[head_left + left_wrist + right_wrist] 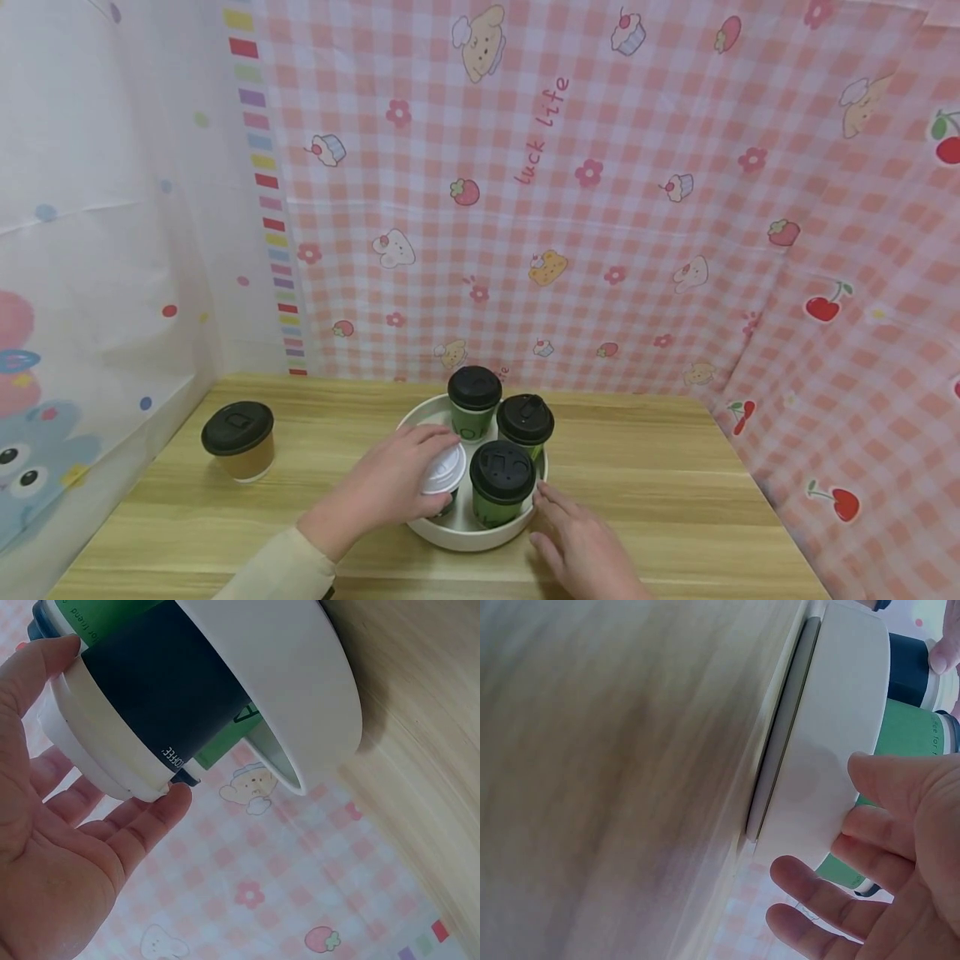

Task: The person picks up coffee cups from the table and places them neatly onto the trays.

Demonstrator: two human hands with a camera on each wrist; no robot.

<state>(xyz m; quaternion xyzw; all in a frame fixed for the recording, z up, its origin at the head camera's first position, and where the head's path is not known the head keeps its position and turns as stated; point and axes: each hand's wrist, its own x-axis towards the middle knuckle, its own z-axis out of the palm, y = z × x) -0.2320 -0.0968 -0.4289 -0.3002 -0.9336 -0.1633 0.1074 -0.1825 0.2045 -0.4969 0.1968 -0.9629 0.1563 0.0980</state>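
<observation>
A round white tray (472, 540) with a raised wall holds several lidded paper coffee cups. My left hand (393, 475) grips the cup with the white lid (446, 469), thumb on one side of the lid and fingers on the other. In the left wrist view this coffee cup (165, 682) has a dark blue body and stands inside the tray wall. Three green cups with black lids, one at the back (474, 388), one at the right (527, 419) and one in front (502, 472), stand beside it. My right hand (581, 537) rests its loosely extended fingers against the tray's right side.
A brown paper cup (240, 442) with a black lid stands apart at the left of the wooden table (637, 467). Patterned cloth (525, 208) hangs behind the table and along both sides. Under the tray wall a thin base ring (784, 727) shows.
</observation>
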